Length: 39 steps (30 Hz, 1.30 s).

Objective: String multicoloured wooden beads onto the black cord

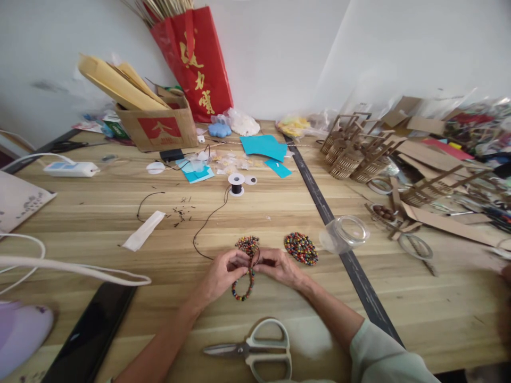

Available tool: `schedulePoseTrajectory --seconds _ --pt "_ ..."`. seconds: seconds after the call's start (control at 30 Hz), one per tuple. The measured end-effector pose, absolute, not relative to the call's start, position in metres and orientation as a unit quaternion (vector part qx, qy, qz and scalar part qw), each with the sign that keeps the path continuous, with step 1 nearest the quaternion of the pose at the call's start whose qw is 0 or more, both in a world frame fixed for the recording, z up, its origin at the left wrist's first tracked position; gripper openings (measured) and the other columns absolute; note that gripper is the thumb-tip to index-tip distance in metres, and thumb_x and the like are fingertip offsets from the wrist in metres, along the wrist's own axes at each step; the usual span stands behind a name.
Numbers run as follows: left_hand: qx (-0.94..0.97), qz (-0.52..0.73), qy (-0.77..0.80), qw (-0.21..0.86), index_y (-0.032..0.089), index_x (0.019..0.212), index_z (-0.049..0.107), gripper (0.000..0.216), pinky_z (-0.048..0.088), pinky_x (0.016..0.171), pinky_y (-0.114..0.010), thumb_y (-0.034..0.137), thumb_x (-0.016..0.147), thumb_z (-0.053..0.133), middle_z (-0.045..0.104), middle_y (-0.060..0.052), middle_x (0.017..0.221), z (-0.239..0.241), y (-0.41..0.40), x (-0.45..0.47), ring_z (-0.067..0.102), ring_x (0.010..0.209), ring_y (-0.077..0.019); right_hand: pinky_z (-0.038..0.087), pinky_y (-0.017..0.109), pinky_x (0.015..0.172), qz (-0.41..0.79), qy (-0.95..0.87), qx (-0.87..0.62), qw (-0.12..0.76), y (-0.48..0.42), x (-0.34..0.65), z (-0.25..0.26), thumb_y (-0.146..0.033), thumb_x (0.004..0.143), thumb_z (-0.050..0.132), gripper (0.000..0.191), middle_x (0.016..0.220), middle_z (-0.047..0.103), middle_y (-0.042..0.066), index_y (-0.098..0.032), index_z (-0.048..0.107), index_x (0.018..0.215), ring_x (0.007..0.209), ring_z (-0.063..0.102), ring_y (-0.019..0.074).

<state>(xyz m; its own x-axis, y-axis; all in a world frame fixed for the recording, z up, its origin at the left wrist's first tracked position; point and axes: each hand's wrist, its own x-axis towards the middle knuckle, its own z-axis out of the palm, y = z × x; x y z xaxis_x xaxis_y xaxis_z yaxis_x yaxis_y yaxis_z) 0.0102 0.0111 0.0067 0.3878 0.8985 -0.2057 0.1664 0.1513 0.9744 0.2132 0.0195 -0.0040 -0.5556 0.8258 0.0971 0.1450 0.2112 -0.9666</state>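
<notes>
The person's left hand and right hand are meeting at the front of the wooden surface, thumbs and fingers closing in a pinch on a multicolored bead strand. One loop of it is curving toward the person, and a cluster of beads is lying just beyond the fingertips. A dark cord is running from the white-flanged spool toward the left hand. Another coil of beads is resting to the right of the right hand, while pale-handled scissors are lying nearer the person.

Farther back, a red bag is leaning against the wall, showing gold Chinese characters in a column; the lower two are reading 力 and 寶, the top one distorting with the fabric. Before it, a cardboard box is displaying a red panel with a pale peaked emblem, its small print blurring. At the left edge, a whitish packet is bearing dark lettering too blurred to read.
</notes>
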Motion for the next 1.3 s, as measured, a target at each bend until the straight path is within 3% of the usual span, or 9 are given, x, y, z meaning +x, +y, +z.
schedulePoseTrajectory --seconds 0.2,0.57,1.07,1.3 --pt "0.540 0.312 0.452 0.638 0.015 0.079 0.061 0.017 0.051 0.070 -0.027 0.019 0.067 0.072 0.070 -0.002 0.073 0.006 0.007 0.018 0.065 0.070 -0.0159 0.045 0.027 0.069 0.531 -0.706 -0.337 0.325 0.019 0.213 -0.002 -0.042 0.088 0.064 0.028 0.077 0.065 0.004 -0.015 0.069 0.080 0.072 0.060 0.0163" --pt "0.547 0.290 0.472 0.628 0.012 0.072 0.067 0.011 0.047 0.059 -0.024 0.021 0.067 0.070 0.066 -0.001 0.066 0.003 0.008 0.018 0.057 0.058 -0.0130 0.043 0.024 0.062 0.495 -0.725 -0.343 0.335 0.015 0.209 0.000 -0.040 0.089 0.062 0.028 0.074 0.062 0.004 -0.015 0.066 0.078 0.068 0.056 0.0149" --pt "0.552 0.296 0.462 0.628 0.013 0.067 0.064 0.012 0.045 0.055 -0.021 0.023 0.066 0.070 0.059 0.002 0.058 0.001 0.010 0.016 0.052 0.054 -0.0106 0.043 0.023 0.060 0.428 -0.752 -0.324 0.384 0.011 0.205 -0.004 -0.030 0.090 0.062 0.019 0.074 0.061 0.004 -0.016 0.064 0.078 0.067 0.056 0.0142" --pt "0.579 0.313 0.451 0.602 0.013 0.065 0.063 0.011 0.041 0.056 -0.021 0.024 0.068 0.066 0.058 0.001 0.060 -0.001 0.009 0.016 0.052 0.059 -0.0117 0.039 0.021 0.056 0.464 -0.724 -0.362 0.359 0.009 0.205 -0.007 -0.026 0.086 0.063 0.012 0.070 0.059 0.001 -0.015 0.064 0.081 0.061 0.051 0.0111"
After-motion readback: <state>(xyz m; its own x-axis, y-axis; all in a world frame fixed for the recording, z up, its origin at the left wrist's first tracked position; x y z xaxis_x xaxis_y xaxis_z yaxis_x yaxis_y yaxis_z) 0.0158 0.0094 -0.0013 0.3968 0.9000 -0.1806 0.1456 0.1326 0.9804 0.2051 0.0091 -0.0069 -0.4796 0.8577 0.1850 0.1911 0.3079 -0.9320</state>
